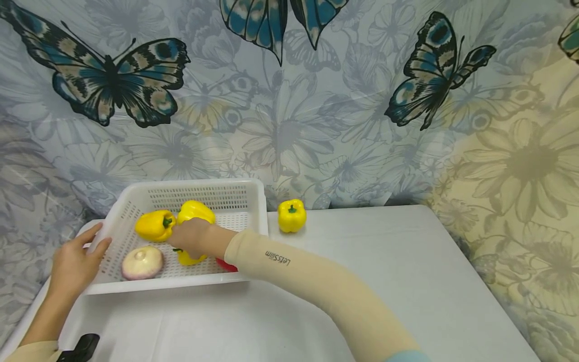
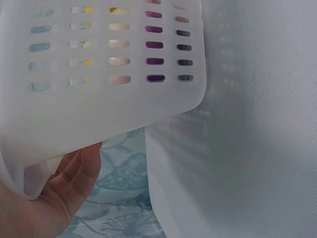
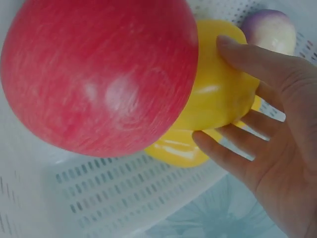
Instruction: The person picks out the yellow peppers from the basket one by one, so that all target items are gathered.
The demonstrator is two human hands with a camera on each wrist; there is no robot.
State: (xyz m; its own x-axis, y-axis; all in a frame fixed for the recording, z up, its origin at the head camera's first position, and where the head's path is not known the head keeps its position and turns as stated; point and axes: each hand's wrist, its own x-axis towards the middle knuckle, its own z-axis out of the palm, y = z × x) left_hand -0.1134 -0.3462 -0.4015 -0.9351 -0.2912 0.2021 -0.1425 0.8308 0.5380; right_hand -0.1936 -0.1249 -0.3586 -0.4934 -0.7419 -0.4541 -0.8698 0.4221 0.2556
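My left hand (image 1: 77, 261) grips the left rim of a white perforated plastic basket (image 1: 181, 285), which looks tilted up at that end in the left wrist view. Inside the basket, my right hand (image 1: 192, 237) holds a yellow bell pepper (image 3: 218, 84), thumb on one side and fingers on the other. Another yellow bell pepper (image 1: 154, 225) lies left of this hand, and one more yellow pepper (image 1: 196, 210) is behind it. A cream-and-purple turnip (image 1: 142, 263) sits at the front left. A smooth red round thing (image 3: 99, 79) is mostly hidden by my right forearm in the head view.
A yellow bell pepper (image 1: 291, 216) stands on the white table (image 1: 384, 261), right of the basket. Behind the table hangs a butterfly-patterned cloth (image 1: 289, 125). The table's right edge slants toward the front.
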